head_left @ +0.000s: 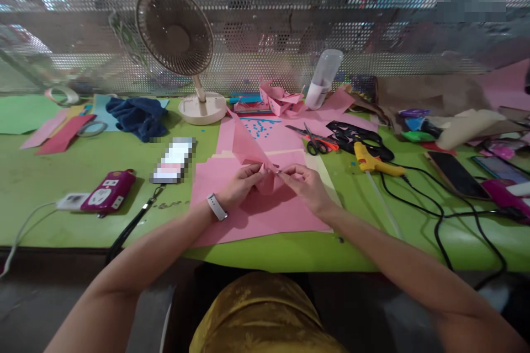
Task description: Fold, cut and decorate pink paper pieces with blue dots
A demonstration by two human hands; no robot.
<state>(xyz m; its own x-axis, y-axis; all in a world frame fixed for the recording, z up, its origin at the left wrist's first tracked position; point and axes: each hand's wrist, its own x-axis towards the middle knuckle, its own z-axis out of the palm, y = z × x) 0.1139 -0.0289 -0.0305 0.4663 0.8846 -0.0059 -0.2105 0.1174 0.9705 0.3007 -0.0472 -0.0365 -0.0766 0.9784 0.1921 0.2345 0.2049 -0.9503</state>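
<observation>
Both my hands meet over a stack of pink paper sheets [256, 215] on the green table [74, 160]. My left hand [241, 185], with a white band on the wrist, pinches a folded pink paper piece [248, 149] whose pointed flap stands up behind it. My right hand [304, 185] pinches the same piece from the right side, fingers closed on its edge. The fingertips nearly touch at the fold.
A small desk fan [176, 38] stands at the back. Scissors [315, 143], a yellow glue gun [370, 162] with a black cable, phones [457, 174] and paper scraps lie to the right. A magenta power strip [108, 190], blue cloth [138, 116] and coloured sheets lie left.
</observation>
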